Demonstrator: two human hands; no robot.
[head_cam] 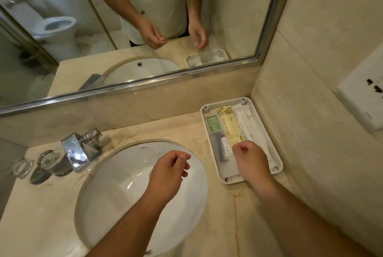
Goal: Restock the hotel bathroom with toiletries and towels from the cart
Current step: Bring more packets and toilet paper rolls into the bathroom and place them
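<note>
A white tray [277, 166] lies on the marble counter to the right of the sink, against the side wall. In it are a green packet [211, 124], yellow packets [229, 127], a long white packet [247, 124] and a clear packet with a razor [220, 150]. My right hand [251, 160] hovers over the tray's near half, its fingers loosely curled above the yellow packets; I see nothing held in it. Over the sink basin [116, 190], my left hand [169, 170] hangs with relaxed, curled fingers and holds nothing. No towels or cart are in view.
A chrome faucet [80, 149] stands behind the basin, with two glass dishes [46, 160] to its left. The mirror [155, 28] runs along the back wall and reflects a toilet. A wall socket [364, 101] is on the right wall.
</note>
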